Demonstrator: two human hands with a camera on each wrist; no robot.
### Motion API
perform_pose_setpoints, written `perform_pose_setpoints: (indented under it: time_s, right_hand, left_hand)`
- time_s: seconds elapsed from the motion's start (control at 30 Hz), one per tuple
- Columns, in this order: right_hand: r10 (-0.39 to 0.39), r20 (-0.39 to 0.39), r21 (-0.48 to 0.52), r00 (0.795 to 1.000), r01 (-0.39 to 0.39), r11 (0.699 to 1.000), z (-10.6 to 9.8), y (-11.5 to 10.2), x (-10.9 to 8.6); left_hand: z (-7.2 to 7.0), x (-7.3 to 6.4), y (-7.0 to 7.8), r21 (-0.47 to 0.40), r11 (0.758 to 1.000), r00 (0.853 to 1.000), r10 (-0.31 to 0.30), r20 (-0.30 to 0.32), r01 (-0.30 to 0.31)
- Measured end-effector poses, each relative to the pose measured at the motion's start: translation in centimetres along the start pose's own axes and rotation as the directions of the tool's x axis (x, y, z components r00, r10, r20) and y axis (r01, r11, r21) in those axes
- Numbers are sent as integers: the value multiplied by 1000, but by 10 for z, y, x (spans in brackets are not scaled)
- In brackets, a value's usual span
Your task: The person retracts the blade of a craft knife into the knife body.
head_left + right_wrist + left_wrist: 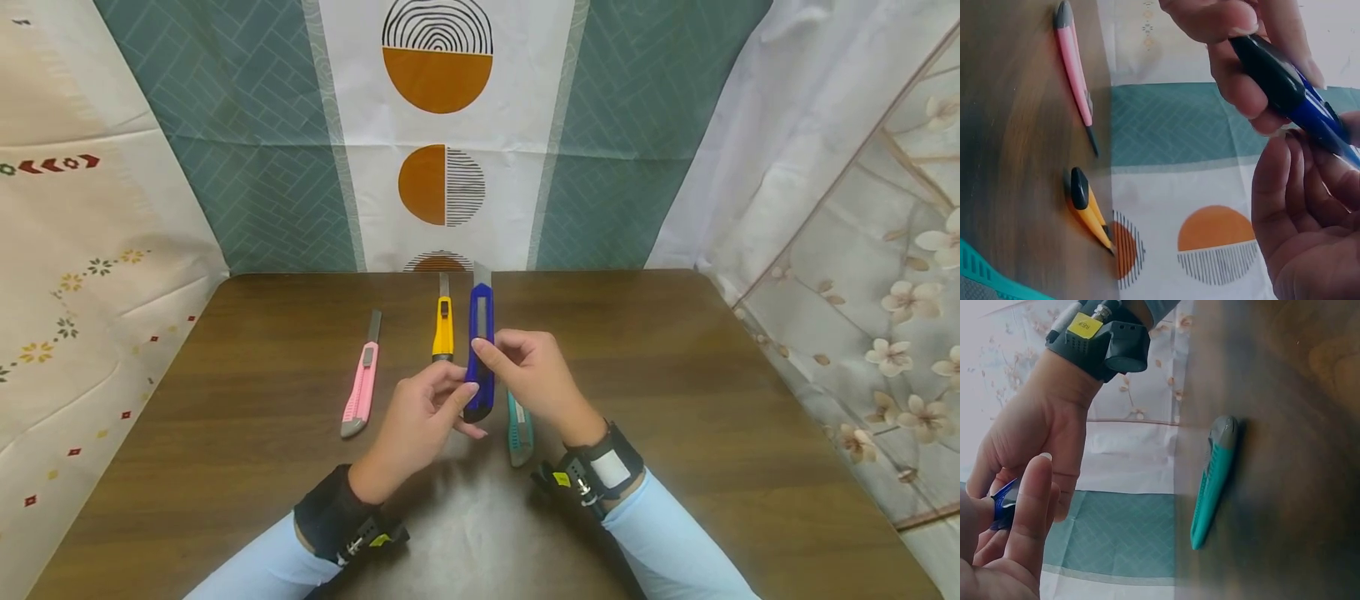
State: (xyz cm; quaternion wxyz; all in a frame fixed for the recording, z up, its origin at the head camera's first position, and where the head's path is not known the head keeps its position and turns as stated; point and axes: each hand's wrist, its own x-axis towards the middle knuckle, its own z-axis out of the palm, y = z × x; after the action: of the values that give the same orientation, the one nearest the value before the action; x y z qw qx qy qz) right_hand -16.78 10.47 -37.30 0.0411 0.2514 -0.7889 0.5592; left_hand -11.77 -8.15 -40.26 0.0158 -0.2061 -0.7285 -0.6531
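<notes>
Above the table, both hands hold a blue utility knife upright, its blade extended at the top. My left hand pinches the dark lower end between thumb and fingers. My right hand grips its middle, the thumb lying across the front. In the right wrist view the knife's black end cap points up between the fingers. A teal utility knife lies on the table below my right hand. Beyond my left hand lies a yellow utility knife, blade out. Farther left is a pink utility knife, blade also out.
The brown wooden table ends at a back edge against a hanging green and white cloth with orange circles. A patterned cream cloth hangs on the left, a floral curtain on the right. Each wrist wears a black camera strap.
</notes>
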Motion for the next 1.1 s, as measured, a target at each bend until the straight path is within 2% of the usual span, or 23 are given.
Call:
perform_pose_setpoints:
  time_s: [0.23,0.57,0.8,1.1]
  right_hand:
    - [-39,-27,8,999,39,999,-3,-2,-1]
    - [-93,-42,121,995,97,988,3,-1,-3]
    - [-142,-35,169,989,146,975,5,-1,-3]
    - [-90,-38,169,995,95,981,6,-2,-3]
  left_hand:
    - [1,3,4,-18,1000,1000,-20,12,21]
    - [0,2,12,-17,999,1000,-26,13,27]
    - [-1,2,14,-10,1000,1000,2,-4,-2]
    - [-3,2,12,-16,1000,1000,24,4,-24]
